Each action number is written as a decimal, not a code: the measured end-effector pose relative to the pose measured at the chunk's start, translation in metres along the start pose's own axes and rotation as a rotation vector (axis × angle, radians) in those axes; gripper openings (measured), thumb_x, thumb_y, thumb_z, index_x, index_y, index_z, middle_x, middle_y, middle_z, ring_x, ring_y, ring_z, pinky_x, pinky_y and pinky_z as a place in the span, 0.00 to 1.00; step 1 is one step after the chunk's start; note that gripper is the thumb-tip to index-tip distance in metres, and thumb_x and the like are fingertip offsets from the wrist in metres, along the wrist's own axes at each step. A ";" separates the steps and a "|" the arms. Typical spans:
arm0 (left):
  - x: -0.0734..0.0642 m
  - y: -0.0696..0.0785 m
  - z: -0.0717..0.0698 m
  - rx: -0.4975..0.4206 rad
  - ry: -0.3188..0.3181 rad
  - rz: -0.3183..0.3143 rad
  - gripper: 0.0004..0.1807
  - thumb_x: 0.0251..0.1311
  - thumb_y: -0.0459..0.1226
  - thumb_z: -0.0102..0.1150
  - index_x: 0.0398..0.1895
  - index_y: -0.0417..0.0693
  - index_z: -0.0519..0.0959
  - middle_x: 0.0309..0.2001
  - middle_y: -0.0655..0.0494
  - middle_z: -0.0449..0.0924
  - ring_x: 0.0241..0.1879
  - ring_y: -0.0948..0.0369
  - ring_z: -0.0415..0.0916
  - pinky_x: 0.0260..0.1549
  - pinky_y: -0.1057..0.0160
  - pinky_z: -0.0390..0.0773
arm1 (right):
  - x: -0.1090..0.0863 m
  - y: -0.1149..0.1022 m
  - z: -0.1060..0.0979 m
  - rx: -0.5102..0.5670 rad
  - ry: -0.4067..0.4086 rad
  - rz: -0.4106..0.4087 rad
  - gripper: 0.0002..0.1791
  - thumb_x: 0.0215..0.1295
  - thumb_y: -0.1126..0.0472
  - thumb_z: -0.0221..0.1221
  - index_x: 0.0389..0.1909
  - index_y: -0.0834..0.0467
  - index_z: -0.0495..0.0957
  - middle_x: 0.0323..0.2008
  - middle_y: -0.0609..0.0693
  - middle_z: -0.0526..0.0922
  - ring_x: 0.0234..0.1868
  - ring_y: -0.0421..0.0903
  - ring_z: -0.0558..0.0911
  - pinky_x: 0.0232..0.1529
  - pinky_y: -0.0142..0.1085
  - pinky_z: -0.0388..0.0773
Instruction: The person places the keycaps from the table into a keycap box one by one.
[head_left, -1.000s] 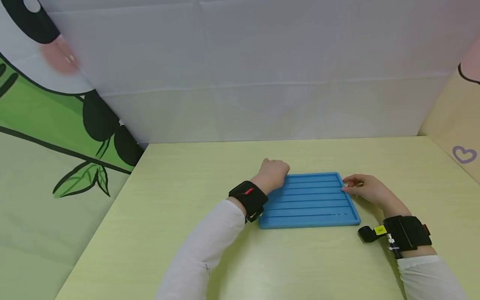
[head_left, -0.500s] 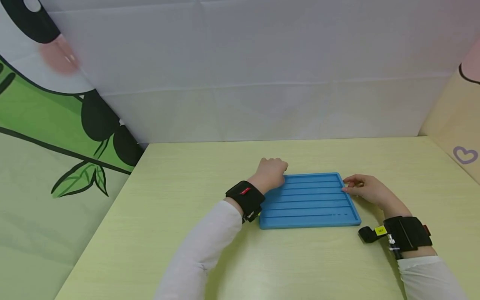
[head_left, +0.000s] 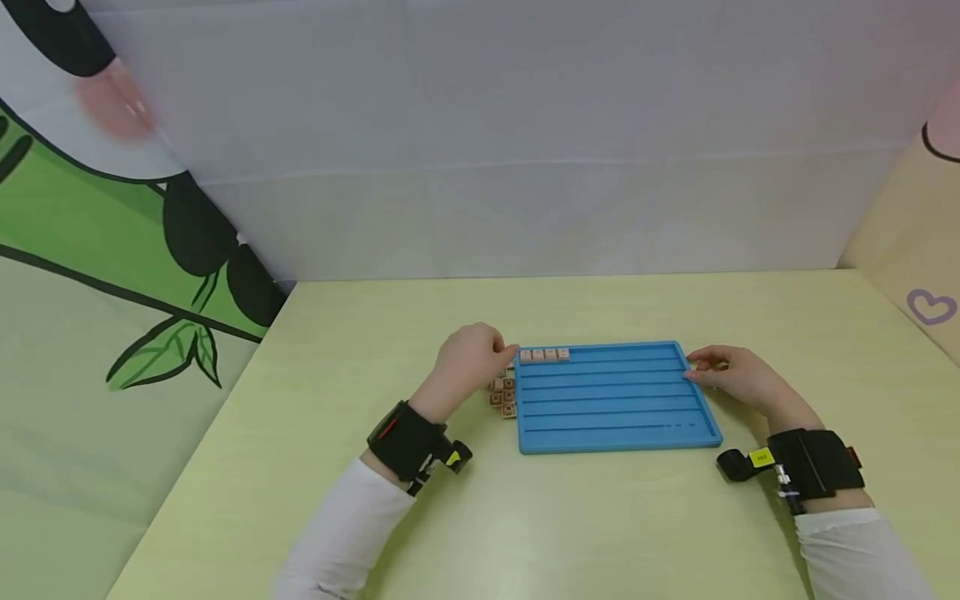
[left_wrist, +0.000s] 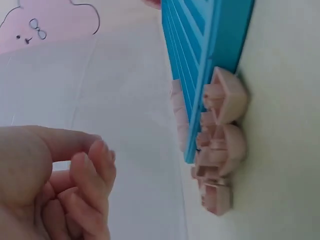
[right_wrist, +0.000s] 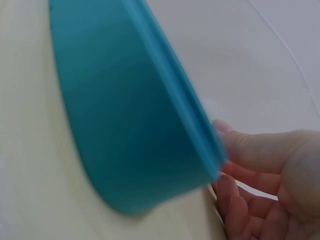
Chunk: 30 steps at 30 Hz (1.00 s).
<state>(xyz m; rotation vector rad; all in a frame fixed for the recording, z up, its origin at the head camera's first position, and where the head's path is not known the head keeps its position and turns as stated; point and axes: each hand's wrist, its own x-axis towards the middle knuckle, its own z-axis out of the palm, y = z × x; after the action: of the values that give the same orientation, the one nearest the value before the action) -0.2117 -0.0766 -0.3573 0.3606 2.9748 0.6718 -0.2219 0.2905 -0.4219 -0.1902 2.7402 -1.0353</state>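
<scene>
A ridged blue tray (head_left: pixel 615 398) lies flat on the table. Four-sided pink keycaps (head_left: pixel 544 355) sit in a short row along its far ridge, at the left end. Outside the left rim, several loose keycaps (left_wrist: pixel 220 145) lie with hollow undersides and stems showing. Over the tray's far left corner is my left hand (head_left: pixel 474 358), its fingers loosely bent, thumb near the index finger and nothing visible between them in the left wrist view. My right hand (head_left: pixel 731 377) pinches the right rim, with its thumb (right_wrist: pixel 255 150) against the edge.
The pale yellow table (head_left: pixel 600 525) runs back to a white cloth backdrop (head_left: pixel 525 167). A printed cartoon panel (head_left: pixel 90 250) stands on the left, and another with a purple heart (head_left: pixel 932 307) on the right. Both wrists wear black straps with cameras.
My left hand has moved left off the tray's far left part, uncovering the keycap row and the loose keycaps beside the tray. My right hand keeps its place at the right rim.
</scene>
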 end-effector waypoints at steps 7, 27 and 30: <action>-0.020 -0.019 0.008 -0.192 -0.342 -0.082 0.29 0.68 0.49 0.50 0.09 0.46 0.77 0.10 0.56 0.74 0.14 0.59 0.74 0.18 0.68 0.66 | -0.004 0.001 -0.002 -0.003 -0.002 0.010 0.30 0.67 0.51 0.56 0.58 0.71 0.68 0.40 0.57 0.73 0.42 0.54 0.69 0.37 0.35 0.67; -0.034 -0.032 0.030 -0.321 -0.703 -0.081 0.32 0.69 0.51 0.45 0.10 0.42 0.78 0.10 0.55 0.76 0.07 0.65 0.69 0.09 0.71 0.62 | -0.006 -0.006 -0.003 -0.018 -0.009 0.034 0.30 0.68 0.50 0.55 0.59 0.70 0.67 0.42 0.58 0.73 0.43 0.54 0.69 0.37 0.35 0.67; -0.033 -0.032 0.032 -0.343 -0.700 -0.080 0.32 0.69 0.51 0.46 0.10 0.42 0.78 0.10 0.55 0.76 0.07 0.65 0.69 0.09 0.71 0.62 | -0.006 -0.007 -0.003 -0.018 -0.011 0.037 0.30 0.68 0.50 0.55 0.59 0.70 0.67 0.42 0.58 0.73 0.43 0.53 0.69 0.38 0.35 0.68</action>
<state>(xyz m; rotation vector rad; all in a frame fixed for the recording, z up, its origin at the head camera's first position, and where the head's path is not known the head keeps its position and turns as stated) -0.1823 -0.0998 -0.3990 0.3541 2.1615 0.8190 -0.2168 0.2886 -0.4141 -0.1472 2.7333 -0.9977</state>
